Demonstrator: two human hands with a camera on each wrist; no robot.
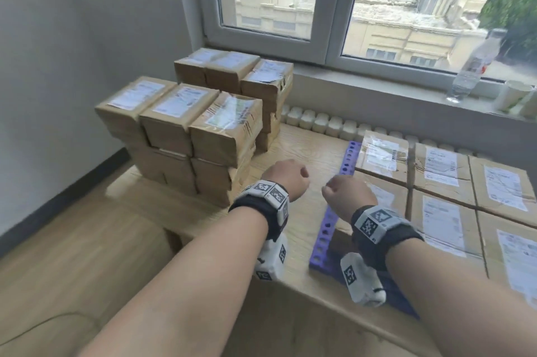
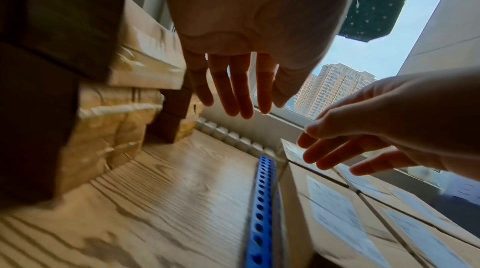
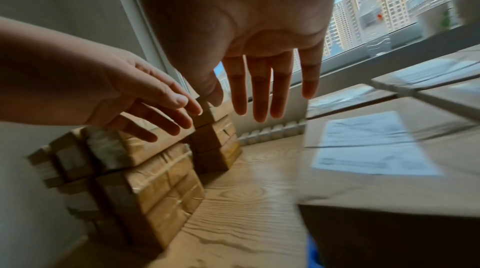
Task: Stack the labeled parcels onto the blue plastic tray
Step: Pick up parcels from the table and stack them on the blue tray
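Brown parcels with white labels stand stacked [image 1: 203,130] at the table's left, with a taller stack [image 1: 261,80] behind. More labeled parcels [image 1: 441,211] lie flat in a layer on the blue perforated tray [image 1: 334,211] at the right. My left hand [image 1: 286,179] hovers beside the near stack's right face, and my right hand [image 1: 347,194] hovers over the tray's left rim. In the wrist views the left hand's fingers [image 2: 233,91] and the right hand's fingers [image 3: 259,83] hang straight and hold nothing. The tray rim [image 2: 261,200] runs below them.
A strip of bare wooden tabletop [image 1: 302,147] lies between the stacks and the tray. A radiator [image 1: 319,121] runs behind the table under the window sill, where a water bottle [image 1: 476,63] and paper cups [image 1: 514,95] stand. A wall borders the left.
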